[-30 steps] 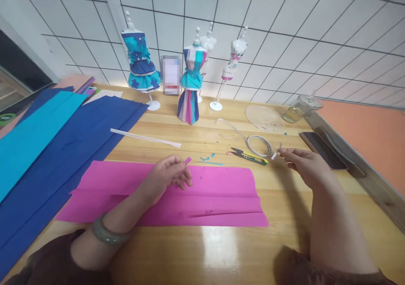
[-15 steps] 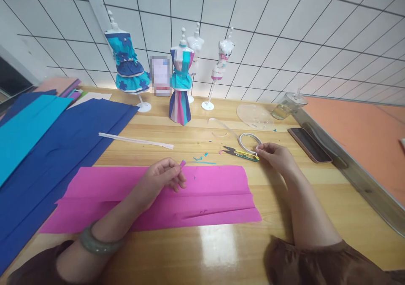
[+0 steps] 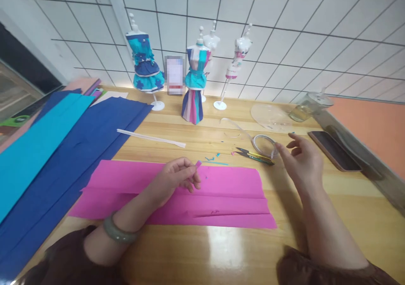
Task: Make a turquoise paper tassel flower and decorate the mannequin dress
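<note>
Between the thumb and fingers of my left hand (image 3: 179, 177) is a small purple-pink strip (image 3: 198, 164) with a pale end. That hand hovers over a wide sheet of pink crepe paper (image 3: 234, 190) lying on the table. My right hand (image 3: 302, 162) is open, thumb and fingers spread apart, just right of a roll of narrow white tape (image 3: 254, 139). The thumb tip is close to the roll's edge; whether it touches I cannot tell. Thread snips (image 3: 255, 156) with yellow and green handles lie against the roll. Blue paper scraps (image 3: 210, 158) are scattered nearby.
Dark blue paper (image 3: 79, 137) and turquoise paper (image 3: 41, 143) cover the left side. Dressed mini mannequins (image 3: 196, 80) stand along the wall. A folded white strip (image 3: 152, 138) lies mid-table. At right are a phone (image 3: 333, 150), a glass jar (image 3: 311, 106) and a clear disc (image 3: 268, 116).
My right hand has let its fingers spread and drawn slightly back from the tape roll. My left hand keeps its pinch on the strip. The whole view has swung a little left.
</note>
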{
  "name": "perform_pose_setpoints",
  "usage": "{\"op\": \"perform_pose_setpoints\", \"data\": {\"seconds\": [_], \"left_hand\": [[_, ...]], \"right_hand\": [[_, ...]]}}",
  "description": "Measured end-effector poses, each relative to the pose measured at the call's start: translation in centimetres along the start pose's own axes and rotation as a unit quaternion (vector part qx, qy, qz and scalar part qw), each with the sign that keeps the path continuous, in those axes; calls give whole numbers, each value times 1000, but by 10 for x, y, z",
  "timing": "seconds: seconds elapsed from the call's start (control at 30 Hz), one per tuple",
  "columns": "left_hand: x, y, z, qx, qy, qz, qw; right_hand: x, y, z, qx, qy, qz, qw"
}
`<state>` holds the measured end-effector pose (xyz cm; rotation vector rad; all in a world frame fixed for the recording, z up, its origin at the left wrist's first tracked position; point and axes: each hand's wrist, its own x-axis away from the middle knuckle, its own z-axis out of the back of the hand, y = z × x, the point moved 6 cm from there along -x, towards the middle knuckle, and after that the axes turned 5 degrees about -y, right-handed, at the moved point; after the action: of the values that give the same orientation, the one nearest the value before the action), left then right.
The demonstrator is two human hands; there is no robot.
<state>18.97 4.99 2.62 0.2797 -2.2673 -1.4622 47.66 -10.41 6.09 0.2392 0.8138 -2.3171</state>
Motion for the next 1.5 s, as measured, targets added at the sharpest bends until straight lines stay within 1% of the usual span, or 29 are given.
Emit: {"op": "perform_pose_setpoints", "data": {"seconds": [0.03, 0.07, 0.1, 0.13, 0.2, 0.23, 0.27, 0.33, 0.4, 0.43, 0.47, 0.57, 0.73, 0.83, 1.0, 1.23, 1.4, 1.5], "left_hand": [[0, -1, -2, 14, -11, 4, 1000], [1, -2, -4, 27, -19, 8, 999], [1, -3, -5, 38, -26, 14, 999], [2, -4, -6, 48, -32, 19, 998], [2, -6, -9, 65, -50, 23, 996], [3, -7, -10, 68, -60, 24, 996], [3, -8, -12, 66, -68, 22, 995], [3, -8, -14, 50, -77, 18, 996], [4, -9, -15, 33, -78, 14, 996], [4, -9, -16, 29, -79, 13, 996], [4, -10, -17, 29, -81, 13, 996], [4, -12, -18, 37, -89, 17, 995], [5, -15, -20, 81, -117, 38, 989], [5, -16, -22, 110, -128, 57, 984], [6, -16, -21, 95, -134, 59, 985], [6, -17, -20, 79, -137, 55, 986], [7, -18, -22, 114, -160, 81, 977], [7, -18, -21, 120, -160, 82, 976]], "right_hand": [[9, -18, 1, -43, 16, 25, 999], [21, -36, -1, -108, 5, 41, 993], [33, -56, -8, -178, -38, 55, 982], [47, -77, -16, -238, -104, 77, 963], [78, -118, -34, -294, -260, 118, 912], [92, -133, -40, -327, -313, 130, 883], [103, -143, -43, -363, -341, 121, 859], [116, -155, -49, -406, -387, 96, 822], [122, -158, -53, -444, -415, 75, 790], [123, -157, -54, -458, -421, 69, 780], [123, -156, -55, -469, -424, 64, 772], [122, -153, -57, -484, -426, 53, 763], [123, -154, -57, -522, -459, 25, 718], [124, -156, -57, -526, -479, 12, 703], [124, -155, -58, -519, -491, 3, 699], [126, -152, -61, -514, -485, -12, 708], [124, -151, -59, -504, -500, -11, 704], [122, -149, -57, -488, -501, 2, 715]]}}
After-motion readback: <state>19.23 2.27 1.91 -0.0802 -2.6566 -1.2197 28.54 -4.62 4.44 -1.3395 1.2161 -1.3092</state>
